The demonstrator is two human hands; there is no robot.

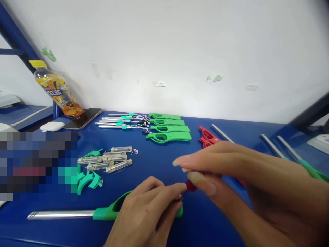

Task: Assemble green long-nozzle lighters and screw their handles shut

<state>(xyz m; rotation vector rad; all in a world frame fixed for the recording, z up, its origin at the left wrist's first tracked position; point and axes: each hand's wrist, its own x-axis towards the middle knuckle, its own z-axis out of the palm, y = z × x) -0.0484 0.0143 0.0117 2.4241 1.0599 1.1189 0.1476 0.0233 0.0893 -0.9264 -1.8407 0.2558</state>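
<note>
My right hand [244, 178] is closed on a small screwdriver with a red handle [191, 186], pinched between thumb and fingers. Its thin shaft points down toward the fingertips of my left hand [144, 209]. Those fingers are bent together by the tip; what they pinch is too small and hidden to tell. Under my left hand lies a long-necked green lighter [105, 213], its metal tube [61, 214] pointing left. My left hand covers much of its handle, whose end shows below the fingertips.
Clear fuel tanks [119, 165] and green triggers [86, 181] lie left of centre. Behind are wired metal tubes [113, 126] and green handle shells [174, 136]. Red shells [209, 134] are at right. A drink bottle [58, 91], phone [83, 119] and white case [52, 126] stand back left.
</note>
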